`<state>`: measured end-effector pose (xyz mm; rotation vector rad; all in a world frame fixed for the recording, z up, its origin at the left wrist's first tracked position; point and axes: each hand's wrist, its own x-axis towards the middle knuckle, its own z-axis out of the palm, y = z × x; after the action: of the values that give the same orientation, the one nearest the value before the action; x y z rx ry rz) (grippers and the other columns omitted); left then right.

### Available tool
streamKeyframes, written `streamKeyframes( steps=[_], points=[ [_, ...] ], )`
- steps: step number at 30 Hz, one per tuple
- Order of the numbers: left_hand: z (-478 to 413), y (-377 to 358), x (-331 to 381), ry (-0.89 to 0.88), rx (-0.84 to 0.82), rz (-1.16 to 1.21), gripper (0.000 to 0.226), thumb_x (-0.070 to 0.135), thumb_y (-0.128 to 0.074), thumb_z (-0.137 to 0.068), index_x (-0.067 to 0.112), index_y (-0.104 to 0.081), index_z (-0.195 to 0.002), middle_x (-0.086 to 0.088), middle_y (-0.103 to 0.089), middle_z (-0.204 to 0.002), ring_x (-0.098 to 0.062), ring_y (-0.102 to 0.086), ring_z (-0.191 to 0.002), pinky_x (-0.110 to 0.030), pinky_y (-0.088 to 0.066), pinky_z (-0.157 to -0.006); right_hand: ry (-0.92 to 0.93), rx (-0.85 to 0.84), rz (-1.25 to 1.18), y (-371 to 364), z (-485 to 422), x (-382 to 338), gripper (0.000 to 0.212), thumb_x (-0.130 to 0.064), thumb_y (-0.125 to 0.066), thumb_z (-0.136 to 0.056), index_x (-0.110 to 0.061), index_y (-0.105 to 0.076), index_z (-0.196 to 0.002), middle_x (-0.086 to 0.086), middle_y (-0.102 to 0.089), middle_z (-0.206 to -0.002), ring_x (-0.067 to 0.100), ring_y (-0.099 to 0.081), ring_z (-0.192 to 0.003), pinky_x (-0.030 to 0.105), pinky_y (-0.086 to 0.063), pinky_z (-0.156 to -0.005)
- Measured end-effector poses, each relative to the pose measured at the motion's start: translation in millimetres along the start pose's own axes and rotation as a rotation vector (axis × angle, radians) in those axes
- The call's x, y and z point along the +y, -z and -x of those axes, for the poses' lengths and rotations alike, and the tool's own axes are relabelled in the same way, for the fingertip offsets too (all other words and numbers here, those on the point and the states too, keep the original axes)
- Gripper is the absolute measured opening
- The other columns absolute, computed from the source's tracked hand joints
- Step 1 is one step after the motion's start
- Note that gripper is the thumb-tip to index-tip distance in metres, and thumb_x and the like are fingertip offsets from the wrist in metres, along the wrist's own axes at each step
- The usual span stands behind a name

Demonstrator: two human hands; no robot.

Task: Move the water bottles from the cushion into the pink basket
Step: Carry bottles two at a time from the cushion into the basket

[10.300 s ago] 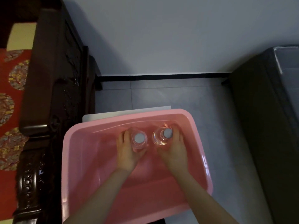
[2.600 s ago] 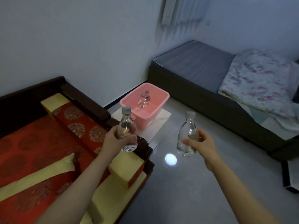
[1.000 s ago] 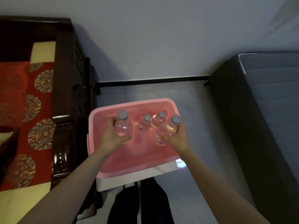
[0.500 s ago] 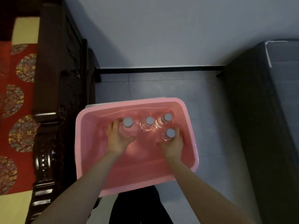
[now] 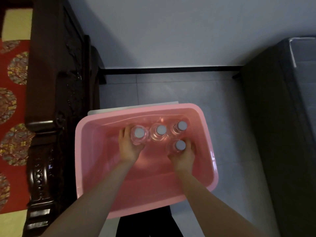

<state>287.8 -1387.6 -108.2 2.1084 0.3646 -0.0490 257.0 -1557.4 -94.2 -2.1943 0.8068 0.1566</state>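
The pink basket (image 5: 89, 161) sits on the floor below me, seen from above. Several clear water bottles with grey caps stand upright at its far side. My left hand (image 5: 128, 149) is wrapped around the leftmost bottle (image 5: 138, 133). My right hand (image 5: 183, 159) grips the nearer right bottle (image 5: 179, 145). Two more bottles stand free behind: a middle bottle (image 5: 160, 130) and a far-right bottle (image 5: 181, 125). The red patterned cushion (image 5: 12, 103) lies on the wooden seat at the left; no bottle shows on it in this view.
A dark carved wooden armrest (image 5: 51, 117) runs close along the basket's left side. A dark bed frame (image 5: 273, 134) stands to the right. A white board (image 5: 102, 111) peeks out under the basket. Grey tiled floor (image 5: 171, 89) lies beyond, up to the wall.
Both hands came down into the basket with their bottles, which now stand on the bottom beside the two earlier ones. The view has moved closer over the basket.
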Motion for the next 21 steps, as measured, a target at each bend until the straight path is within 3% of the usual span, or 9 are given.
streamKeyframes(
  steps=[4, 8, 10, 13, 15, 18, 21],
  points=[
    [1.9, 3.2, -4.3, -0.03, -0.024, 0.016, 0.062, 0.002, -0.087, -0.053, 0.004, -0.061, -0.109, -0.012, -0.06, -0.111, -0.034, -0.05, -0.104, -0.042, -0.046, -0.084, -0.007, -0.013, -0.02, -0.7, 0.8, 0.2, 0.058, -0.004, -0.077, -0.065, -0.013, -0.052, -0.116, 0.009, -0.056, -0.113, 0.03, -0.056, -0.103, 0.026, -0.039, -0.082],
    [3.2, 8.1, -1.4, 0.0, -0.071, 0.012, 0.07, 0.007, -0.089, -0.054, 0.001, -0.057, -0.116, -0.015, -0.059, -0.116, -0.034, -0.049, -0.108, -0.044, -0.042, -0.093, 0.004, -0.092, 0.003, 7.0, 3.2, -5.3, 0.064, -0.01, -0.08, -0.066, -0.008, -0.049, -0.121, 0.013, -0.056, -0.118, 0.033, -0.053, -0.109, 0.033, -0.042, -0.088],
    [3.0, 17.1, 3.8, 0.012, -0.121, 0.023, 0.078, 0.012, -0.091, -0.055, 0.002, -0.053, -0.123, -0.013, -0.056, -0.123, -0.029, -0.048, -0.113, -0.04, -0.04, -0.096, 0.032, -0.136, 0.081, 19.6, 6.6, -8.9, 0.067, -0.018, -0.078, -0.069, -0.013, -0.046, -0.127, 0.009, -0.055, -0.118, 0.03, -0.055, -0.106, 0.036, -0.045, -0.082],
    [5.1, 41.3, 18.1, -0.118, -0.178, -0.014, 0.069, 0.019, -0.085, -0.066, 0.01, -0.054, -0.126, -0.002, -0.054, -0.123, -0.017, -0.049, -0.111, -0.024, -0.038, -0.093, 0.372, -0.131, 0.483, 50.3, 17.5, -15.3, 0.041, -0.017, -0.067, -0.074, -0.023, -0.054, -0.113, -0.001, -0.056, -0.105, 0.025, -0.058, -0.093, 0.029, -0.037, -0.057],
    [4.6, 55.5, 26.3, -0.268, -0.238, -0.147, 0.055, 0.019, -0.077, -0.075, 0.012, -0.055, -0.125, -0.003, -0.056, -0.122, -0.022, -0.054, -0.11, -0.027, -0.042, -0.091, 0.624, -0.181, 0.678, 64.4, 20.6, -18.4, 0.033, -0.008, -0.069, -0.068, -0.022, -0.06, -0.097, -0.002, -0.058, -0.093, 0.024, -0.059, -0.086, 0.028, -0.032, -0.044],
    [-1.3, 66.6, 36.1, -0.422, -0.358, -0.372, 0.043, 0.017, -0.067, -0.083, 0.009, -0.056, -0.124, -0.01, -0.058, -0.123, -0.033, -0.058, -0.108, -0.039, -0.048, -0.087, 0.777, -0.249, 0.81, 77.3, 18.1, -31.7, 0.032, -0.004, -0.079, -0.058, -0.019, -0.064, -0.082, 0.0, -0.06, -0.081, 0.023, -0.06, -0.072, 0.023, -0.028, -0.036],
    [-9.9, 67.9, 43.6, -0.413, -0.458, -0.503, 0.039, 0.018, -0.062, -0.086, 0.01, -0.056, -0.123, -0.012, -0.058, -0.121, -0.037, -0.058, -0.106, -0.043, -0.047, -0.084, 0.823, -0.325, 0.841, 78.8, 9.1, -42.2, 0.031, -0.002, -0.083, -0.054, -0.015, -0.065, -0.075, 0.003, -0.061, -0.08, 0.024, -0.061, -0.07, 0.023, -0.03, -0.038]
  ],
)
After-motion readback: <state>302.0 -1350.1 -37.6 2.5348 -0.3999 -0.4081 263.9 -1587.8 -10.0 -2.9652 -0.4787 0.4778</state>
